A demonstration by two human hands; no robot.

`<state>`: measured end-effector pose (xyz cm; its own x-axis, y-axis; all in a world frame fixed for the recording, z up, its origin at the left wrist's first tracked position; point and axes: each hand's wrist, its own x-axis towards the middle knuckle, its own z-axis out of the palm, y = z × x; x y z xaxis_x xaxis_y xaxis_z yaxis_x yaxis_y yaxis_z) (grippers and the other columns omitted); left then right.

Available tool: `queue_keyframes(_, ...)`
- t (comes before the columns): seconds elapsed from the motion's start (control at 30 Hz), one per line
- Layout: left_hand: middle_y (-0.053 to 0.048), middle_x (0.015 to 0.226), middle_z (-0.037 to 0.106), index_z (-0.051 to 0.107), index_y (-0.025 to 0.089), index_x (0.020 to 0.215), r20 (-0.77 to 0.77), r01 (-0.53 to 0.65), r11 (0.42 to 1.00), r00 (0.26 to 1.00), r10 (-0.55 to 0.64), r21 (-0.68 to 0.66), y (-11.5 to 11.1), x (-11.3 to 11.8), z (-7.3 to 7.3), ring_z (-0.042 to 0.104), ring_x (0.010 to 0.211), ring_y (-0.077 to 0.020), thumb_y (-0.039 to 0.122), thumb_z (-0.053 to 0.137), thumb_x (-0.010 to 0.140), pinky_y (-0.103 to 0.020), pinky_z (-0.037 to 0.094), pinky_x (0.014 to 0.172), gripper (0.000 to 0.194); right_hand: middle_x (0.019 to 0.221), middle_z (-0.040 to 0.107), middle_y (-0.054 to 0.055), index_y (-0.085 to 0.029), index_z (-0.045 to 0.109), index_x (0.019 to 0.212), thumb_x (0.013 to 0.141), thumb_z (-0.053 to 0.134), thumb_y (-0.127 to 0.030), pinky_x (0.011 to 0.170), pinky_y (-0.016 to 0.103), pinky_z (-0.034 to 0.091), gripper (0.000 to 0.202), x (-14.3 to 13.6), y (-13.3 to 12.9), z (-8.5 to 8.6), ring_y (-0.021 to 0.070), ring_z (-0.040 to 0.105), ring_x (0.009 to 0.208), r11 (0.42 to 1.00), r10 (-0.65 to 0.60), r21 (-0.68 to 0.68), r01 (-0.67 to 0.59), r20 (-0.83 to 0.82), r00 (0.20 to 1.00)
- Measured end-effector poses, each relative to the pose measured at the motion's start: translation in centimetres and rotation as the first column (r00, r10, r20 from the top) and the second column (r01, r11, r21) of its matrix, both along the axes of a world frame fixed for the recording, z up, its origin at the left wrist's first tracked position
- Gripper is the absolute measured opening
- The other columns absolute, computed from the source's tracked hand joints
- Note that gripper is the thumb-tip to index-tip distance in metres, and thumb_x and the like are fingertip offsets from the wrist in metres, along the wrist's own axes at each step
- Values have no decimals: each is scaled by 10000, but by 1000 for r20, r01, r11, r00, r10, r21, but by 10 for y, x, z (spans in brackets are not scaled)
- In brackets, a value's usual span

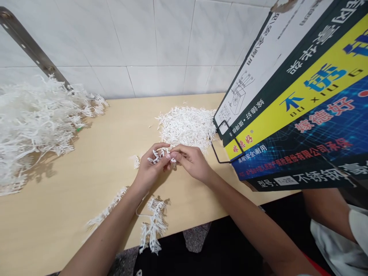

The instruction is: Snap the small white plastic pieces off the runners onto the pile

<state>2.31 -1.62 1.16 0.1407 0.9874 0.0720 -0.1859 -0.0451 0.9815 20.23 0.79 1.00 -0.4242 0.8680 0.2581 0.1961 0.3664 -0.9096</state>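
My left hand (153, 161) is closed around a white branched plastic strip (156, 155), whose prongs stick out between the fingers. Thumb and fingertips of my right hand (191, 161) pinch the same strip at its right end. Just beyond both hands lies a heap of small loose white plastic slivers (186, 124). A similar branched strip (155, 222) lies below my left wrist, reaching over the table's front edge. Another white strip (110, 207) is partly hidden by my left forearm. Beside my left knuckles rests a small white piece (137, 161).
A big tangled pile of white plastic strips (37, 122) covers the table's left side. On the right stands a large printed cardboard box (276, 111) with a black wire frame (227, 143) at its corner. Another person's arm (327, 209) shows below the box. A metal bracket (31, 46) slants along the tiled wall.
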Motion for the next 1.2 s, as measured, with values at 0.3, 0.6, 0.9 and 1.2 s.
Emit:
queue_keyframes(0.3,37,706,624,631,236,1146,151,193,979,972,-183,-60,0,-4,2,596,627,-119,245,842,792,-230,477,615,412,673,612,2,-186,615,789,985,603,-453,581,257,399,332,-5,-3,-5,128,536,609,979,70,-172,-108,-217,974)
queue_keyframes(0.6,-7,752,672,685,212,1113,199,302,952,937,-288,-42,-4,-7,-4,621,648,-138,233,816,824,-261,498,648,318,817,639,22,-211,658,1006,909,672,-419,594,267,443,230,6,11,-8,143,563,660,951,-280,-199,235,-243,929)
queue_keyframes(0.9,-3,730,680,671,214,1245,-131,-64,998,989,62,-17,3,-1,-1,633,675,-172,373,833,804,-284,490,667,496,790,721,15,-192,720,943,1013,561,-420,642,256,445,287,1,-3,8,133,619,667,999,-38,-4,38,56,998)
queue_keyframes(1.2,32,760,611,665,225,1094,-120,-12,995,992,24,102,1,0,1,620,633,-132,302,812,804,-242,490,610,334,625,495,-32,-186,589,759,980,602,-443,564,259,305,339,-5,-4,-4,105,410,564,979,-44,-204,10,-165,985)
